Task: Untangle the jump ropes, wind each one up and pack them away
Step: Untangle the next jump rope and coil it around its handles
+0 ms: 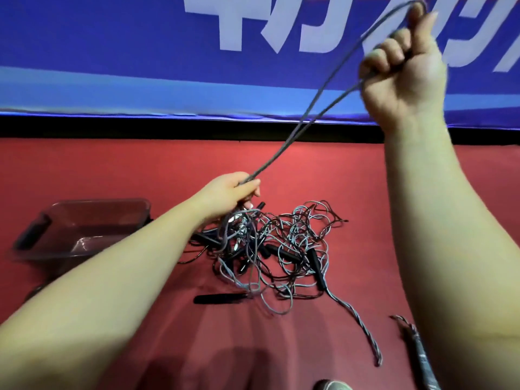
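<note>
A blue banner (112,52) with white lettering hangs ahead of me, above the red mat (112,170). A clear plastic tub (98,202) sits on the mat at my left. Beside it lies the tangle of jump ropes (281,249), grey and dark cords with black grips. My right hand (405,77), raised high, is clenched round a doubled grey rope (309,108). My left hand (233,192) grasps the same rope just above the tangle. One black handle (219,298) lies at the pile's near edge.

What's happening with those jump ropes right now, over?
Right hand raised, fingers curled round a doubled grey rope. Left hand grips that rope just above the tangle. Tangle knotted on the red mat; clear bin at left.
</note>
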Motion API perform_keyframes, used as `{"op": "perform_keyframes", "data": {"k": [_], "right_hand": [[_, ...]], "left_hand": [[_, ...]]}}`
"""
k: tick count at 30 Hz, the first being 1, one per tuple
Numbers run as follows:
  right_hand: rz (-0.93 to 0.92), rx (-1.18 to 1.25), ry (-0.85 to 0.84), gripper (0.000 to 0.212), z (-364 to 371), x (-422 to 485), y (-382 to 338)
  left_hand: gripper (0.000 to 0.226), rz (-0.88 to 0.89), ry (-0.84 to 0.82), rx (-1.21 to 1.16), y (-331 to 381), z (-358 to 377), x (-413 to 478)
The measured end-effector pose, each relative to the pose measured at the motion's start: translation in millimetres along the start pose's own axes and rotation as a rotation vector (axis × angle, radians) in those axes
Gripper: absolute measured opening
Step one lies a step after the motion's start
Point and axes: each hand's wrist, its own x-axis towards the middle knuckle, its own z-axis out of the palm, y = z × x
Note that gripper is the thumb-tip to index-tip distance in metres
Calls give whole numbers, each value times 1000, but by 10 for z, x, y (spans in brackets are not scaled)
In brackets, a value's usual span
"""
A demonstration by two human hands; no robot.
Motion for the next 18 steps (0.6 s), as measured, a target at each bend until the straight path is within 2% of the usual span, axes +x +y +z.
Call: {"op": "perform_keyframes", "data": {"k": [2, 3, 4, 5, 7, 9, 11, 12, 15, 18], "right_hand": [[-96, -259, 224, 37, -297, 71, -115], [-61, -456, 335, 40, -458, 81, -108], [53, -655, 399, 49, -617, 52, -47], [238, -816, 391, 62, -765, -19, 58], [663, -993, 182, 89, -960, -278, 309], [873, -1177, -134, 98, -1041, -545, 574], [855, -1284, -381, 83, -1016, -691, 816], [821, -1269, -436, 74, -966, -725, 923], [771, -1085, -385, 42, -790, -825, 1204], [711, -1112, -351, 20, -788, -913, 1303]], "left_hand": [[27, 50, 20, -76, 170, -139, -21], [28, 84, 39, -169, 298, -185, -27], [28, 109, 71, -274, 455, -225, -28], [29, 124, 112, -382, 598, -265, -23], [30, 120, 175, -565, 824, -321, -7], [31, 77, 195, -743, 907, -353, 0], [31, 40, 197, -828, 886, -349, 6], [31, 24, 191, -842, 859, -335, 7], [31, -33, 173, -918, 762, -320, 9], [31, -35, 287, -955, 682, -375, 24]]}}
